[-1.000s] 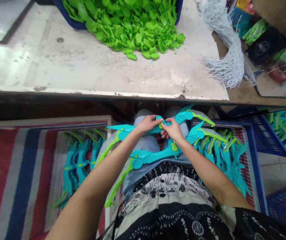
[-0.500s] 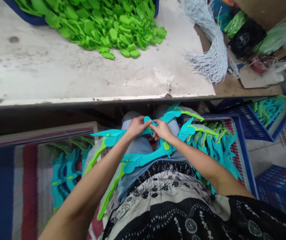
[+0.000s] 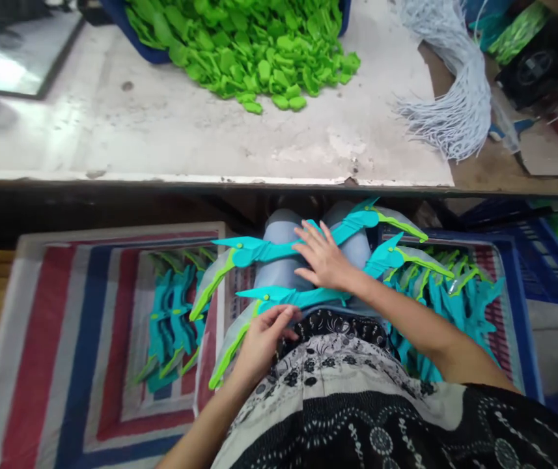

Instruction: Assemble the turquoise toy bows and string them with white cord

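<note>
Two turquoise toy bows with lime-green limb ends lie across my lap. My right hand point(image 3: 325, 257) is open, fingers spread, over the middle of the far toy bow point(image 3: 279, 251) and covers part of its grip. Just below the near toy bow point(image 3: 308, 298), beside its left half, is my left hand point(image 3: 269, 332). Its thumb and forefinger are drawn together and the other fingers curl; whatever may be between them is hidden.
A heap of green plastic pieces point(image 3: 279, 58) spills from a blue bin onto the white worktable point(image 3: 185, 143). White cords point(image 3: 464, 98) lie to the right. Several bows fill a striped-lined box point(image 3: 88, 339) at left and a blue crate point(image 3: 523, 312) at right.
Both hands were together at the far bow's grip. They have parted: the left has come back below the near bow, and the right has spread out over the far bow. The view has shifted left.
</note>
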`<state>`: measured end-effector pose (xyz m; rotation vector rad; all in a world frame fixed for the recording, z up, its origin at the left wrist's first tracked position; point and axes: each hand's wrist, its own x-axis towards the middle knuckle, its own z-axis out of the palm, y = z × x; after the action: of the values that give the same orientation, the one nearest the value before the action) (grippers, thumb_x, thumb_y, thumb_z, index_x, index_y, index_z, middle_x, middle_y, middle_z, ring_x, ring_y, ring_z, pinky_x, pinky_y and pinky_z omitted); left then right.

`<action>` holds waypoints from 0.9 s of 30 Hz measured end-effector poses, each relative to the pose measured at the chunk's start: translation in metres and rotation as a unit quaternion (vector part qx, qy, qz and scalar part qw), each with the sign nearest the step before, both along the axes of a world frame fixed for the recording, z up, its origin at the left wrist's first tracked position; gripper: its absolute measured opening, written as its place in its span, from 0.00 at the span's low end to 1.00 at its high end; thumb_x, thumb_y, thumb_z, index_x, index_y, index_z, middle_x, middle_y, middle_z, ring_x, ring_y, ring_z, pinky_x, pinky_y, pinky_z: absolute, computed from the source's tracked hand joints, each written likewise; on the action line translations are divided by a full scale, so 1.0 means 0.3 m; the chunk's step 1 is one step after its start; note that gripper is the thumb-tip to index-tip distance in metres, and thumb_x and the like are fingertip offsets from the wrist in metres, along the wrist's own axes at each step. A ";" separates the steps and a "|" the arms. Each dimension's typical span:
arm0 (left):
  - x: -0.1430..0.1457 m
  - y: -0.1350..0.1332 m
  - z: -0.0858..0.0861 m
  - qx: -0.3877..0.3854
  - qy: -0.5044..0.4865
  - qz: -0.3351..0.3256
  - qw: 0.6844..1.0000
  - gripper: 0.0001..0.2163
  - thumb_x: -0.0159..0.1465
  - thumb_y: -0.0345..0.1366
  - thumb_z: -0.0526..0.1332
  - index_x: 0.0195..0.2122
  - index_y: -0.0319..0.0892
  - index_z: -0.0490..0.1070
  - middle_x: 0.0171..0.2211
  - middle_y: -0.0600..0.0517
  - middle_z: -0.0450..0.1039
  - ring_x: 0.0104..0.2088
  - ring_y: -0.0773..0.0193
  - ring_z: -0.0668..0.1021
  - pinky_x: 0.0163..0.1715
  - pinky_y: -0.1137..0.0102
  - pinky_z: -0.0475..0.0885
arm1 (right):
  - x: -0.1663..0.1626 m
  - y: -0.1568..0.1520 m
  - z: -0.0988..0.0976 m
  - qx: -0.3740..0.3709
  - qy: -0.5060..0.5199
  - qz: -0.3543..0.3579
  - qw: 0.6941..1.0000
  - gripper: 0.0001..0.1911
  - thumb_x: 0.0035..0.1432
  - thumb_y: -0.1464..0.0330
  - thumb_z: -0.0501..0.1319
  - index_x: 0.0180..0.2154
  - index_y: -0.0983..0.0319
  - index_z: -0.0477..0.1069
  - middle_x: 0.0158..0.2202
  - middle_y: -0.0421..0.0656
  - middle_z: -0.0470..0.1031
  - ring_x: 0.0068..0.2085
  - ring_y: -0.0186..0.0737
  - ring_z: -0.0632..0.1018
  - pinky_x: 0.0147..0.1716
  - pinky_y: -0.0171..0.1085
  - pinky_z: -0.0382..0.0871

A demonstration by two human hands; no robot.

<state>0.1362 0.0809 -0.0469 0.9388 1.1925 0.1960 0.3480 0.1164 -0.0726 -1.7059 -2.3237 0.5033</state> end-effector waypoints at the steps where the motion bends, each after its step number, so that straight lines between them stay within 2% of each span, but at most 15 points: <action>1: -0.002 -0.020 -0.017 -0.084 -0.024 0.023 0.996 0.18 0.57 0.51 0.63 0.38 0.40 0.76 0.37 0.45 0.80 0.37 0.54 0.81 0.30 0.66 0.75 | 0.006 0.045 -0.002 -0.007 -0.015 -0.008 1.000 0.36 0.56 0.58 0.66 0.61 0.68 0.62 0.68 0.60 0.50 0.70 0.61 0.47 0.66 0.63 0.38; 3: 0.014 -0.039 -0.057 -0.222 -0.075 0.042 0.971 0.17 0.56 0.49 0.66 0.38 0.40 0.76 0.38 0.44 0.80 0.39 0.53 0.82 0.26 0.69 0.74 | 0.014 0.117 -0.006 -0.039 -0.050 -0.020 0.998 0.39 0.53 0.64 0.69 0.63 0.66 0.60 0.68 0.61 0.51 0.68 0.64 0.52 0.64 0.65 0.45; 4: 0.029 -0.042 -0.077 -0.261 -0.090 0.045 0.960 0.17 0.56 0.49 0.66 0.36 0.39 0.76 0.38 0.43 0.80 0.39 0.53 0.82 0.25 0.70 0.74 | 0.017 0.138 -0.008 -0.058 -0.066 -0.022 0.996 0.37 0.52 0.66 0.69 0.62 0.64 0.62 0.67 0.60 0.52 0.67 0.66 0.54 0.62 0.65 0.52; 7: 0.081 -0.041 -0.135 -0.266 -0.092 0.080 0.956 0.18 0.60 0.51 0.63 0.30 0.38 0.76 0.35 0.41 0.80 0.34 0.56 0.82 0.25 0.69 0.75 | 0.026 0.140 -0.007 -0.095 -0.081 -0.018 0.992 0.27 0.53 0.70 0.67 0.56 0.60 0.71 0.65 0.56 0.56 0.63 0.65 0.59 0.54 0.57 0.66; 9: 0.112 -0.045 -0.164 -0.201 -0.096 0.125 0.967 0.17 0.59 0.50 0.64 0.30 0.38 0.76 0.35 0.42 0.80 0.35 0.55 0.82 0.27 0.67 0.76 | 0.037 0.104 -0.001 -0.108 -0.071 -0.013 0.992 0.26 0.53 0.71 0.65 0.55 0.59 0.72 0.63 0.54 0.59 0.61 0.62 0.62 0.53 0.54 0.68; 12: 0.161 -0.046 -0.182 -0.038 -0.154 0.174 0.972 0.17 0.54 0.48 0.68 0.37 0.40 0.75 0.43 0.44 0.79 0.45 0.50 0.80 0.37 0.61 0.78 | 0.061 0.046 0.017 -0.120 -0.039 -0.016 0.992 0.27 0.53 0.72 0.63 0.56 0.61 0.71 0.60 0.52 0.65 0.58 0.59 0.65 0.55 0.54 0.67; 14: 0.207 -0.029 -0.175 0.076 -0.189 0.178 0.963 0.20 0.52 0.50 0.70 0.39 0.39 0.75 0.45 0.44 0.78 0.49 0.49 0.78 0.48 0.57 0.76 | 0.077 0.036 0.039 -0.118 -0.019 -0.014 0.993 0.24 0.54 0.72 0.62 0.54 0.62 0.73 0.57 0.52 0.69 0.55 0.57 0.68 0.53 0.51 0.68; 16: 0.269 0.011 -0.143 0.165 -0.202 0.186 0.947 0.23 0.52 0.53 0.69 0.38 0.38 0.75 0.43 0.44 0.78 0.49 0.50 0.78 0.53 0.56 0.72 | 0.095 0.060 0.080 -0.103 -0.009 -0.006 0.995 0.19 0.54 0.73 0.62 0.48 0.63 0.76 0.54 0.51 0.72 0.52 0.53 0.71 0.51 0.47 0.70; 18: 0.340 0.070 -0.071 0.234 -0.217 0.212 0.924 0.23 0.55 0.55 0.66 0.40 0.39 0.74 0.42 0.45 0.79 0.49 0.51 0.78 0.54 0.57 0.71 | 0.116 0.106 0.156 -0.066 0.002 -0.004 0.998 0.16 0.53 0.75 0.62 0.44 0.64 0.77 0.53 0.50 0.73 0.52 0.49 0.73 0.51 0.43 0.70; 20: 0.408 0.137 0.053 0.304 -0.254 0.234 0.888 0.22 0.60 0.55 0.63 0.44 0.40 0.74 0.44 0.46 0.78 0.51 0.53 0.77 0.55 0.59 0.71 | 0.139 0.152 0.281 0.018 0.052 -0.022 0.998 0.16 0.54 0.74 0.61 0.46 0.65 0.75 0.53 0.48 0.74 0.53 0.47 0.73 0.53 0.43 0.69; 22: 0.456 0.195 0.227 0.392 -0.301 0.227 0.839 0.20 0.63 0.53 0.60 0.45 0.42 0.74 0.46 0.48 0.78 0.55 0.53 0.76 0.55 0.61 0.72 | 0.158 0.177 0.455 0.134 0.129 -0.049 0.981 0.17 0.56 0.72 0.60 0.48 0.64 0.74 0.52 0.45 0.75 0.54 0.45 0.74 0.55 0.43 0.68; 24: 0.475 0.232 0.428 0.492 -0.306 0.185 0.794 0.20 0.65 0.52 0.56 0.46 0.41 0.75 0.49 0.51 0.77 0.57 0.51 0.73 0.53 0.62 0.72 | 0.171 0.173 0.652 0.240 0.196 -0.074 0.948 0.16 0.56 0.70 0.60 0.47 0.63 0.75 0.49 0.41 0.76 0.54 0.42 0.74 0.57 0.42 0.67; 25: 0.474 0.242 0.529 0.540 -0.278 0.166 0.777 0.25 0.67 0.52 0.47 0.48 0.38 0.74 0.49 0.51 0.76 0.57 0.50 0.72 0.49 0.62 0.72 | 0.176 0.162 0.746 0.279 0.216 -0.084 0.932 0.15 0.55 0.69 0.60 0.46 0.62 0.75 0.47 0.38 0.77 0.55 0.40 0.73 0.57 0.40 0.66; 26: 0.465 0.248 0.623 0.588 -0.233 0.153 0.759 0.34 0.66 0.49 0.32 0.51 0.34 0.73 0.50 0.52 0.74 0.57 0.51 0.71 0.44 0.63 0.70 | 0.183 0.148 0.827 0.315 0.237 -0.090 0.914 0.14 0.55 0.70 0.61 0.44 0.61 0.75 0.44 0.34 0.77 0.55 0.38 0.73 0.57 0.38 0.65; 27: 0.452 0.251 0.709 0.634 -0.172 0.137 0.742 0.41 0.60 0.45 0.24 0.52 0.33 0.71 0.50 0.54 0.72 0.57 0.52 0.69 0.40 0.64 0.68 | 0.191 0.133 0.891 0.345 0.265 -0.098 0.895 0.13 0.54 0.71 0.61 0.43 0.61 0.75 0.40 0.32 0.76 0.54 0.36 0.73 0.56 0.37 0.65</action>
<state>0.2718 0.1561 0.1657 1.7717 0.7220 1.5044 0.4054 0.1562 0.1946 -1.2304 -1.6307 0.0575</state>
